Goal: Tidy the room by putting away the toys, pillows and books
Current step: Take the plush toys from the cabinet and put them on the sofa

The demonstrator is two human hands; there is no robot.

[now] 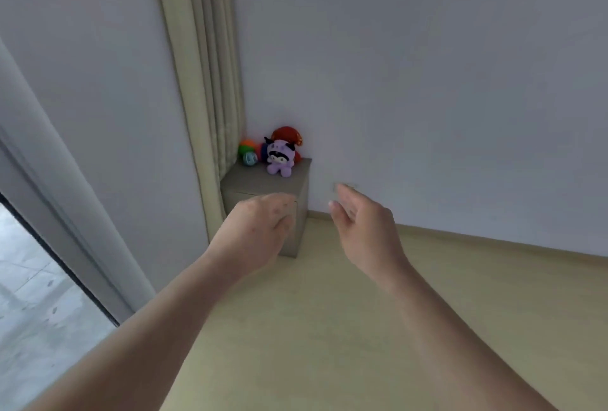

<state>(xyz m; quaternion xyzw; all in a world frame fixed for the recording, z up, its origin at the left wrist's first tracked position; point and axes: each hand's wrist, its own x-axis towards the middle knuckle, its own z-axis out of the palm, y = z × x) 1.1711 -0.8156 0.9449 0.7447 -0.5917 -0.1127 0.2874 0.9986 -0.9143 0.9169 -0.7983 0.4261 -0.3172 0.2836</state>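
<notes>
Both grips hold nothing: left hand [258,229] loosely curled; right hand [363,224] relaxed.

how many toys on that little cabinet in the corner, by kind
plush toys: 2 (purple plush; red plush behind it, partly hidden)
balls: 2 (orange-green ball; teal ball)
total: 4

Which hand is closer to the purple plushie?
Left. The left hand is just below the purple plushie, in front of the cabinet; the right hand is farther off to its right.
</notes>
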